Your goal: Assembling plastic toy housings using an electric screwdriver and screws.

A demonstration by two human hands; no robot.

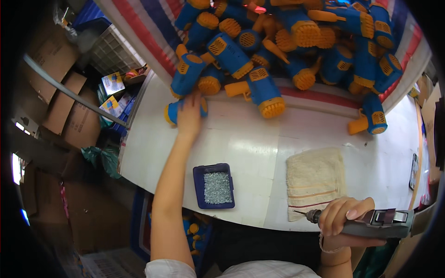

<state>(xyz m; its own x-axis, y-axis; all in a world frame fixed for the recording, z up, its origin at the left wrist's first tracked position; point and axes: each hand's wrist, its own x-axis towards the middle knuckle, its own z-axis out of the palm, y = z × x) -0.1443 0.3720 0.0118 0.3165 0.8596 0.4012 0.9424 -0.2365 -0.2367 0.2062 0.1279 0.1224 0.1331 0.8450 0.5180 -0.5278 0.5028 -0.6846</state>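
Left of the white table (250,148), cardboard boxes (76,111); on it, a dark-blue tray (199,187) of small metal pieces (217,189), heaped blue-and-orange devices (227,54) crowding the back, a beige cloth (315,173). With arm outstretched, left grip (189,113) palm-down on a blue-and-orange casing (172,113), back left, hold impossible to tell; right grip (340,217) clenched around a grey screwdriver (382,230), tip leftward.

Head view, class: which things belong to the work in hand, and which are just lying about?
Likely in use:
power screwdriver, in right hand
blue-and-orange plastic unit, under left hand
matching units piled beyond
dark blue tray of screws

Likely lying about:
beige towel
green plastic bag
cardboard box
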